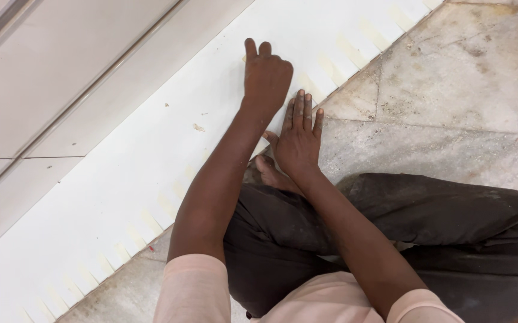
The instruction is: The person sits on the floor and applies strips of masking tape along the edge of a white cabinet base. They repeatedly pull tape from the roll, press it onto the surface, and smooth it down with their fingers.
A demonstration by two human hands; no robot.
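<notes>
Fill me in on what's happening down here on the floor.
A person sits on the grey stone floor and presses both bare hands onto a long white strip laid along the wall edge. The left hand rests partly curled, fingers bent, further onto the strip; the right hand lies flat, fingers spread, at its notched edge, where pale tabs meet the stone. A bare foot is tucked beside the right wrist.

— What lies around the work?

— A stone floor [450, 78] of grey, mottled slabs, dusty, with thin joints between them.

— And on the far side?

— White wall panels [73, 66] with a long groove running slantwise.

— Anything else?

— Dark dusty trousers [450, 227], a bare foot [271, 173] tucked under, and pale pink sleeves [193, 290].
</notes>
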